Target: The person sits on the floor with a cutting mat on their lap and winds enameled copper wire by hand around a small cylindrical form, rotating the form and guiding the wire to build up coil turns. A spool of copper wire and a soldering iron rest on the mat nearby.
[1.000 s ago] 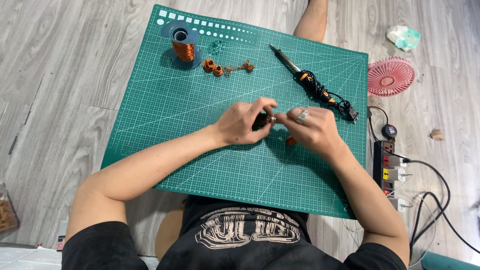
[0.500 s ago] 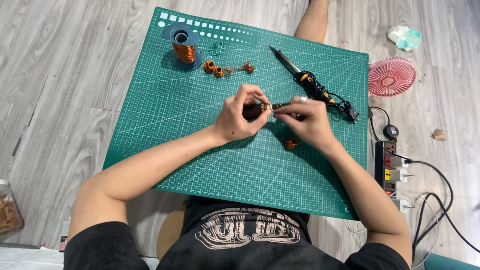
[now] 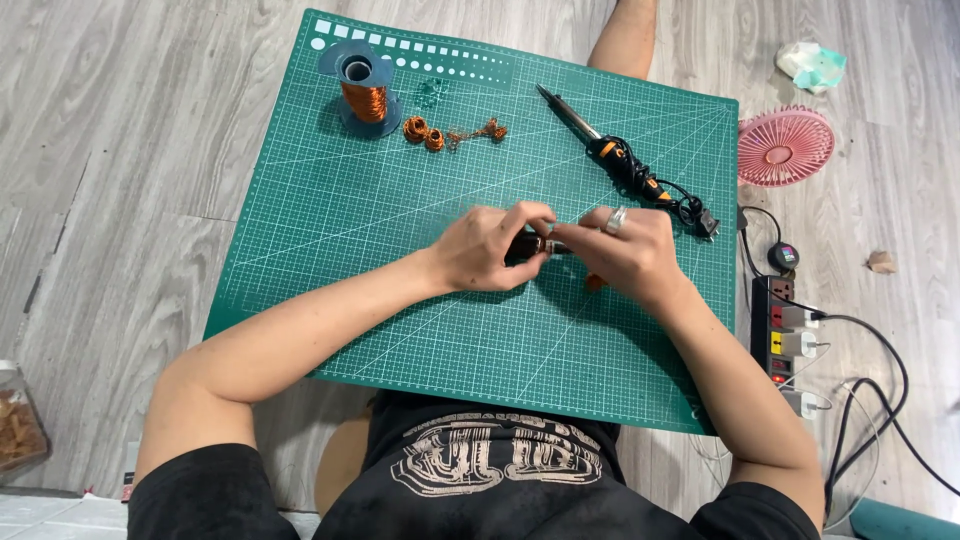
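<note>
Over the middle of a green cutting mat [image 3: 340, 220], my left hand [image 3: 490, 250] and my right hand [image 3: 630, 250] meet. Both pinch a small dark cylindrical part [image 3: 530, 245] between the fingertips. A ring sits on one finger of the right hand. A small orange piece [image 3: 594, 284] peeks out on the mat under the right hand. What the fingers do to the dark part is hidden.
A spool of copper wire [image 3: 365, 95] stands at the mat's far left, with small copper coils [image 3: 425, 132] beside it. A soldering iron [image 3: 610, 150] lies at the far right. Off the mat are a pink fan [image 3: 785, 148] and a power strip [image 3: 780, 340].
Both hands rose a little half a second ago and have come back down toward the mat, still together on the dark part.
</note>
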